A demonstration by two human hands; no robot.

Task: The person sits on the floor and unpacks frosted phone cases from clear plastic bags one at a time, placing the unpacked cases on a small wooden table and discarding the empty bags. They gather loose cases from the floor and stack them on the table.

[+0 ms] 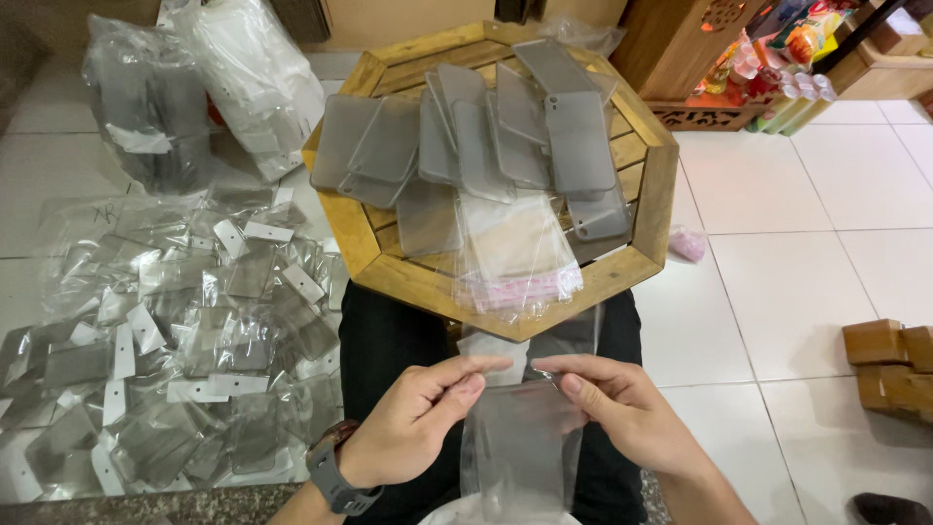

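A clear plastic sleeve (pixel 522 428) hung between both hands near the bottom of the view, above the person's dark-trousered lap, and a frosted grey phone case (pixel 525 418) sat inside it, its outline faint through the film. On the octagonal wooden table (pixel 653 194) just beyond the knees lay a loose spread of translucent grey phone cases (pixel 486 136), and at its near edge a stack of empty clear sleeves with pink adhesive strips (pixel 515 262). To the left, the white tiled floor (pixel 777 282) carried a heap of already bagged cases with white hang tabs (pixel 185 331), and farther off stood two bulging clear plastic sacks (pixel 194 87) whose contents could not be made out.

The lower end of the sleeve was cut off by the frame, and the sleeve's top flap was partly hidden behind the fingers. Brown blocks (pixel 889 365) at the right edge were only partly visible.

The left hand (pixel 418 423), a dark watch at its wrist, pinched the sleeve's upper left edge between thumb and forefinger. The right hand (pixel 622 408) pinched the upper right edge likewise, its remaining fingers curled beneath.
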